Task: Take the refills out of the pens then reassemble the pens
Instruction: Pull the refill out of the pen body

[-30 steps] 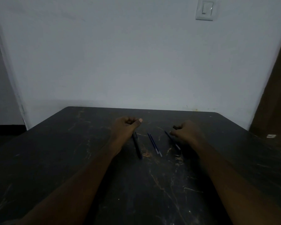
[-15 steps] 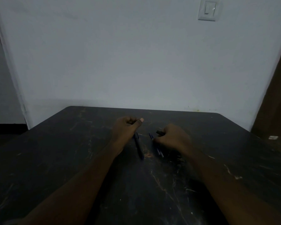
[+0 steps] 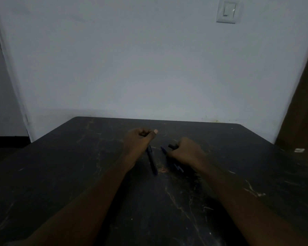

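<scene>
Left hand (image 3: 139, 142) is balled into a fist on the worktop (image 3: 78, 174), nothing visible in it. Just right of it, a dark pen (image 3: 152, 161) lies lengthwise, pointing away from the person. Next, a blue pen (image 3: 178, 169) sits half under the right hand (image 3: 186, 154). Its fingers clutch a black pen (image 3: 172, 146), with the free end poking leftward, so the left hand's the closer helper, I'd guess.

No legible text, label or number in view
</scene>
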